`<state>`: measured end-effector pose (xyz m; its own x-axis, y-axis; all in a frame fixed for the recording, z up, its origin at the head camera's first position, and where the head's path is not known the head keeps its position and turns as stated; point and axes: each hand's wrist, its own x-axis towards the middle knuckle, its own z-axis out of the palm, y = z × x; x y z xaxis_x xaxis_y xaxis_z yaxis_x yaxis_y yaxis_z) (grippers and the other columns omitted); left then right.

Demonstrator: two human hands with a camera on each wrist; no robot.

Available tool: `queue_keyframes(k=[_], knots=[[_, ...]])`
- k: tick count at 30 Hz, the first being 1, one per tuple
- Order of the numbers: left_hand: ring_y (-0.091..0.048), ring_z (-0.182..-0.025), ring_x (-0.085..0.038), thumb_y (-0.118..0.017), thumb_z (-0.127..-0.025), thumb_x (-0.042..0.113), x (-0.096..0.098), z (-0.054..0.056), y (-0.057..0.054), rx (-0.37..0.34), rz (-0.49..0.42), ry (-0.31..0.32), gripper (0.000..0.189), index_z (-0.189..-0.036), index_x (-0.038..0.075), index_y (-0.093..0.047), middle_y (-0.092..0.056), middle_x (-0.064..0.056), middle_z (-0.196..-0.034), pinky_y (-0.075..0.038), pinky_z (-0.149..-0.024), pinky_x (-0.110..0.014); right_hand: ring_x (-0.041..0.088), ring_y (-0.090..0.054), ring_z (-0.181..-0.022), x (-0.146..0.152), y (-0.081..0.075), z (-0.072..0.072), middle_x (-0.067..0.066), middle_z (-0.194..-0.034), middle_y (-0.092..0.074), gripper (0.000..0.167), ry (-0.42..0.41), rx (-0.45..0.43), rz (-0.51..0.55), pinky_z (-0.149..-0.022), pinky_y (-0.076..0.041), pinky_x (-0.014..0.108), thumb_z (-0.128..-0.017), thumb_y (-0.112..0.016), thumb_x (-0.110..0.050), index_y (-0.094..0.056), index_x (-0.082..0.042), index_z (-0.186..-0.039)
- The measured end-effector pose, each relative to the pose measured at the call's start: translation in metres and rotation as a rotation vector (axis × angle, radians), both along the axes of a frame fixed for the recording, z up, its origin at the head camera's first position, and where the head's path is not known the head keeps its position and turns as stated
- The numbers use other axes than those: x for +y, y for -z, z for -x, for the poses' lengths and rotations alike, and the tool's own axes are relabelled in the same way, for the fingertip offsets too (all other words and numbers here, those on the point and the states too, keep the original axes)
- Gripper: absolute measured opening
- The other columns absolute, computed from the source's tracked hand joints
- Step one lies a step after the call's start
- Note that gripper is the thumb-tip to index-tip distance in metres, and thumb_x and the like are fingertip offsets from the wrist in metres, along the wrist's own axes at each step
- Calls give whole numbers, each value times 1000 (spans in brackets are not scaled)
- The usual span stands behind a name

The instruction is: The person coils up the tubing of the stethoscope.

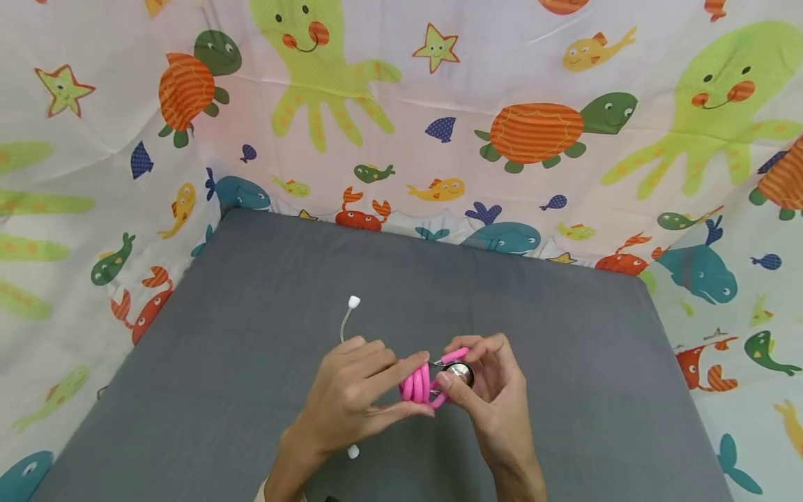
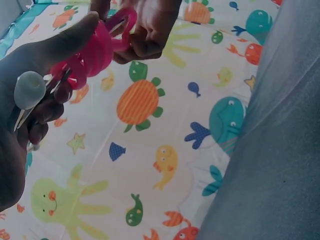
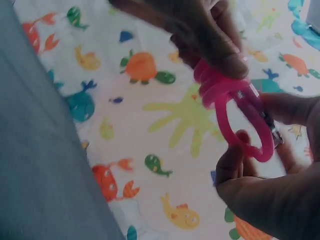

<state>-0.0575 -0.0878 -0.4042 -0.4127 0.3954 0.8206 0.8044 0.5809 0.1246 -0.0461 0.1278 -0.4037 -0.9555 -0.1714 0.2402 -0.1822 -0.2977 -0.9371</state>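
Note:
A pink stethoscope [image 1: 414,385] is held up between both hands, its tubing wound into several tight coils. My left hand [image 1: 351,380] grips the coils between thumb and fingers. With thumb and fingertips, my right hand [image 1: 498,390] holds the round metal chest piece [image 1: 463,373] and the end of the tubing. In the right wrist view a loop of tubing [image 3: 226,125] sticks out of the coils toward the right fingers. One white ear tip [image 1: 354,302] juts out beyond the left hand, the other ear tip [image 1: 353,452] below it. The left hand hides much of the metal ear tubes.
Under the hands lies a grey cloth-covered table [image 1: 301,272]. A white curtain [image 1: 389,90] printed with sea animals stands along its back and both sides. A small dark object [image 1: 332,498] shows at the bottom edge of the head view.

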Motion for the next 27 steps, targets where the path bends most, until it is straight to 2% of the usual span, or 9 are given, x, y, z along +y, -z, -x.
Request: queue_keyframes(k=[2,4,8,13,16,18,20,23,27], knots=[[-46,-60,-6,-86,-80,57,0,1,-1,26,1,10,56,-117,15,-80,-59,6,-67,-30,-61,-22,11,-62,-91,2,-2,1,5,-112,-60,40,-28,-22,10,-68,-61,22,-91,-64,16,-48,-8,-119],[-46,-60,-7,-85,-80,57,0,1,-1,38,3,12,56,-116,15,-81,-59,6,-67,-31,-61,-22,11,-61,-86,2,-4,1,4,-106,-62,40,-8,-44,-3,-66,-59,20,-91,-65,15,-53,-5,-123],[-45,-60,-7,-87,-77,57,-1,2,0,33,33,-5,57,-114,15,-81,-59,6,-68,-31,-60,-22,11,-61,-74,-3,-9,0,4,-95,-67,28,140,-48,-148,-59,-58,23,-88,-72,15,-66,2,-113],[-40,-59,-6,-92,-68,60,-3,1,-2,-42,91,-28,65,-114,16,-80,-57,6,-65,-30,-60,-22,9,-62,-70,-7,-7,-1,2,-89,-64,29,346,133,-379,-59,-59,22,-80,-82,13,-71,0,-103],[-37,-60,-5,-90,-70,61,-4,0,-1,-97,124,-22,65,-116,17,-79,-55,8,-64,-31,-61,-20,6,-58,-66,-8,-3,-1,4,-84,-60,27,469,236,-494,-56,-55,16,-76,-87,9,-73,-3,-95],[-38,-61,-5,-89,-71,62,-4,0,1,-121,143,-19,65,-118,18,-78,-54,8,-65,-31,-62,-19,5,-56,-64,-9,-2,-2,5,-83,-58,26,509,274,-535,-54,-53,15,-74,-89,7,-73,-4,-92],[-38,-62,-5,-89,-72,61,-4,0,2,-143,160,-20,66,-120,18,-76,-55,9,-68,-32,-63,-19,5,-56,-65,-8,-1,-2,7,-84,-59,27,513,307,-549,-56,-53,14,-74,-88,7,-72,-4,-93],[-43,-66,-5,-89,-73,60,-3,-1,4,-171,177,-25,67,-124,19,-75,-57,9,-72,-38,-68,-20,5,-59,-69,-7,1,-1,9,-89,-62,27,465,324,-532,-61,-55,15,-77,-86,9,-70,-1,-97],[-55,-73,-6,-88,-75,58,-2,-1,4,-204,198,-72,65,-128,23,-73,-65,9,-79,-49,-92,-33,6,-64,-77,-2,0,-1,10,-99,-64,31,372,257,-508,-70,-58,16,-81,-82,11,-68,2,-107]])
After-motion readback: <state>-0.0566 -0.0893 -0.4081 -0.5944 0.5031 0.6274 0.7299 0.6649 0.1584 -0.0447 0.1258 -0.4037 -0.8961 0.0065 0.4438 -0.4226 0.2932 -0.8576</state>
